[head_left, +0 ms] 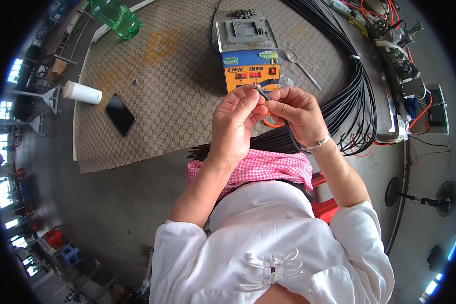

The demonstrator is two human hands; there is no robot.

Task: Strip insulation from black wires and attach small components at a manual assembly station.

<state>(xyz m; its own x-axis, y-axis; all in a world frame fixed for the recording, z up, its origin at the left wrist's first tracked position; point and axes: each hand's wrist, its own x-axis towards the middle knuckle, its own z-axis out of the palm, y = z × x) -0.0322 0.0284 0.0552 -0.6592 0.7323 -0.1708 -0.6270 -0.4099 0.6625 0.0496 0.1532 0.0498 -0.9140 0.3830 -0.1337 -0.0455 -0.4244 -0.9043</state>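
My left hand [234, 121] and my right hand [295, 112] meet in front of me, both pinching the end of a thin black cable [262, 92]. The cable's tip points up and left between my fingertips. From my right hand the cable runs down past my wrist toward a large bundle of black cables [357, 96] looped at the right. Just behind my hands stands an orange and blue box-shaped machine [251, 63] with red digit displays and a metal top plate.
A patterned beige mat [177, 86] covers the work surface. On it lie a black phone [120, 114], a white cylinder [82, 92], a green plastic bottle [117, 17] and a metal spoon [303, 63]. Red wires and electrical gear [405, 66] crowd the right. Two fans [425, 195] stand on the floor.
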